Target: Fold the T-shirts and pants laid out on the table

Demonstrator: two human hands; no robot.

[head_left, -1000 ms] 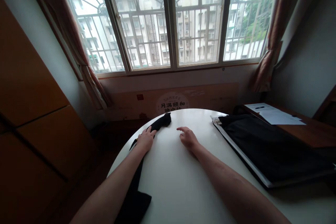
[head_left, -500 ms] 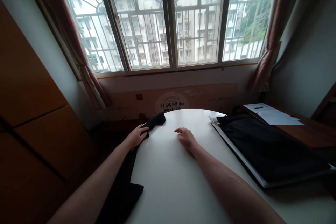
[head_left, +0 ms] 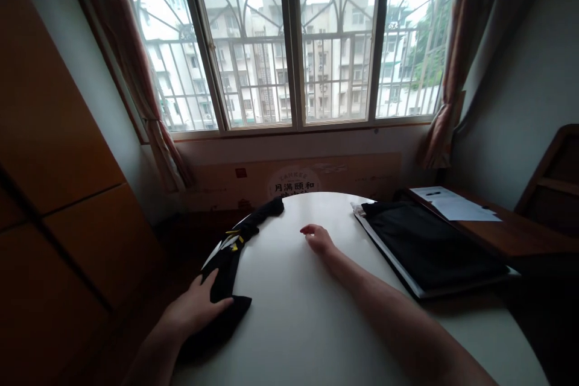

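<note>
A black cloth (head_left: 226,265) lies bunched along the left edge of the white table (head_left: 298,307), with yellow marks showing on its middle part. My left hand (head_left: 194,307) rests on the near part of this cloth, fingers spread. Over the middle of the table is my right hand (head_left: 319,239), its fingers curled loosely; whether anything small is between them is too small to tell. On the table's right side lies a flat stack of black fabric (head_left: 429,247) with a white edge.
Beyond the table's right side, a brown wooden desk (head_left: 520,229) holds white papers (head_left: 464,208). A wooden chair (head_left: 554,175) stands at the far right. Orange-brown cabinets (head_left: 54,132) line the left, and a barred window (head_left: 294,72) is ahead.
My left hand has moved back toward me along the black cloth, and its fingers have spread. Yellow marks now show on the cloth. The view has shifted slightly; my right hand is nearly unchanged.
</note>
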